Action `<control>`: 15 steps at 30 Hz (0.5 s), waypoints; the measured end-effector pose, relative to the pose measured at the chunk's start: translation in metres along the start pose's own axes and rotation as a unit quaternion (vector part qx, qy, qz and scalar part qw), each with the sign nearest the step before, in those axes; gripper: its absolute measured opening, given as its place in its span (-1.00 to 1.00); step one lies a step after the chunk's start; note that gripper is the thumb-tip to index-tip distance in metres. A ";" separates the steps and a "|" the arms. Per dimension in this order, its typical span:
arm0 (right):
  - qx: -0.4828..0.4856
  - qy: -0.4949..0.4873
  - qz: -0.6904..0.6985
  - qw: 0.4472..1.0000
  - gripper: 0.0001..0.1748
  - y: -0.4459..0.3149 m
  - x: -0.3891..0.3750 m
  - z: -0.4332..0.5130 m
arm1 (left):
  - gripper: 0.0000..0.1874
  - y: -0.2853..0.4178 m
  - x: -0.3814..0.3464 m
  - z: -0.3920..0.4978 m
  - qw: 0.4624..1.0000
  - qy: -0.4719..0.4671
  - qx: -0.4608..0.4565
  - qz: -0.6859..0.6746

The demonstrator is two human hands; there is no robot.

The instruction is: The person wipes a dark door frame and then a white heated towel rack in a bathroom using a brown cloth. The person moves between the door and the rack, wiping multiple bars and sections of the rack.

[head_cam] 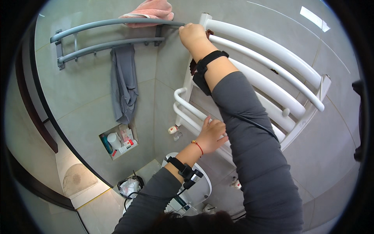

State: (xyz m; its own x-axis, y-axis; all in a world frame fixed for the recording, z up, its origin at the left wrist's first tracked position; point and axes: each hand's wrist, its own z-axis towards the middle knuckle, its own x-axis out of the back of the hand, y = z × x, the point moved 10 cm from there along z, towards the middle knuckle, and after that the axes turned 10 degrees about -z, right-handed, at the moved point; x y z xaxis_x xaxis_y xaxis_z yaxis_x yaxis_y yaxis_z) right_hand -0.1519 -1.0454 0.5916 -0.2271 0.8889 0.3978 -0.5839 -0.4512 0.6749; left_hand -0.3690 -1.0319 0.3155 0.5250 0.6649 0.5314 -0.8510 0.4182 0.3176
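My right hand (192, 35) is raised to the upper left corner of a white wall-mounted towel radiator (263, 44), by the end of a grey towel rack (117, 21). Its fingers are curled, and what they may hold is hidden. A dark reddish-brown thing (192, 68) shows beside that wrist, partly covered by the arm; its kind is unclear. Lower down, my left hand (211, 136) has its fingers apart, close to the radiator's projecting white lower rails (192, 110). Nothing is seen in it. Whether it touches the rail is unclear.
A pink towel (153, 11) lies over the rack, and a grey cloth (124, 84) hangs below. Toiletries fill a wall niche (134, 137). Beneath my left arm are a toilet (204, 178) and a lined trash bin (130, 187). Radiator valves (173, 130) stick out.
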 end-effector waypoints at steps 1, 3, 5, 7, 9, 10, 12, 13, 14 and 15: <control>0.005 0.020 0.011 1.000 -0.77 0.004 0.004 -0.010 | -0.82 0.000 0.000 0.001 1.000 -0.013 0.013 -0.020; 0.014 0.048 0.045 0.998 -0.75 0.018 0.014 -0.028 | -0.82 0.001 0.003 0.002 0.997 -0.022 0.033 -0.060; 0.015 0.055 0.079 0.995 -0.73 0.030 0.024 -0.047 | -0.82 0.001 0.006 0.004 0.994 -0.034 0.050 -0.092; 0.004 0.049 0.080 0.996 -0.75 0.042 0.032 -0.065 | -0.79 0.000 0.002 0.006 0.990 -0.066 0.070 -0.100; 0.004 0.072 0.084 0.994 -0.76 0.057 0.044 -0.088 | -0.80 0.003 0.004 0.008 0.992 -0.065 0.066 -0.081; 0.000 0.066 0.079 0.995 -0.77 0.065 0.045 -0.100 | -0.80 0.002 0.004 0.009 0.992 -0.068 0.071 -0.075; 0.000 0.077 0.089 0.993 -0.78 0.085 0.050 -0.127 | -0.79 0.002 0.003 0.009 0.992 -0.073 0.079 -0.068; 0.001 0.086 0.093 0.992 -0.78 0.095 0.054 -0.141 | -0.79 0.002 0.002 0.009 0.992 -0.072 0.087 -0.060; -0.002 0.094 0.088 0.992 -0.78 0.106 0.056 -0.156 | -0.79 0.001 0.002 0.009 0.991 -0.073 0.094 -0.052; -0.011 0.093 0.086 0.992 -0.79 0.117 0.058 -0.168 | -0.80 0.001 0.002 0.009 0.992 -0.069 0.097 -0.044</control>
State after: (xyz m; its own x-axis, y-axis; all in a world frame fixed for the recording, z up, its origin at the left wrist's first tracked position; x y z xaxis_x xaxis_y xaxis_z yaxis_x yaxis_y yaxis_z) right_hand -0.3644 -1.0328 0.5889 -0.4636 0.7987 0.3837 -0.5403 -0.5980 0.5920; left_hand -0.3689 -1.0355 0.3243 0.6028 0.5346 0.5924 -0.7947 0.3352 0.5061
